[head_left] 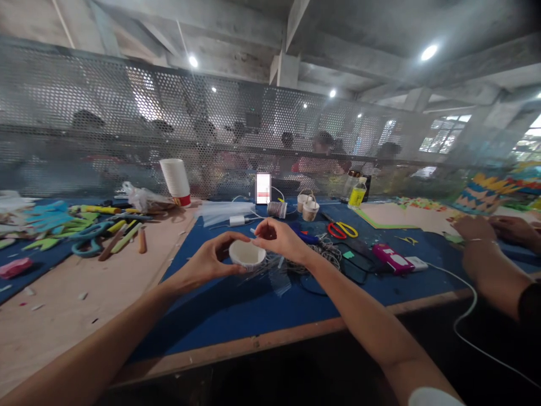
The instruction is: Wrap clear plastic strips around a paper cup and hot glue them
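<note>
Holding the cup [248, 260] above the blue surface [203, 321], out in front of the body, mouth up and tilted a little toward the head, perhaps for an easy look inside. With the left hand [207, 258] at its side, fingers spread wide around the wall and thumb on the near side, probably to hold it steady without crushing. Pinching a pale piece [252, 231] with narrow fingers of the right hand [279, 237], close over the rim; too small to tell of what kind. Behind the hands, near the back, a spool [276, 210] and two small buckets [310, 212] side by side, likely there so as not to hinder the arms. Farther right, red and yellow scissors [343, 229], apart from both hands but apparently within easy reach. At back left, a stack of cups [175, 179], nested one inside another, probably to save room.
</note>
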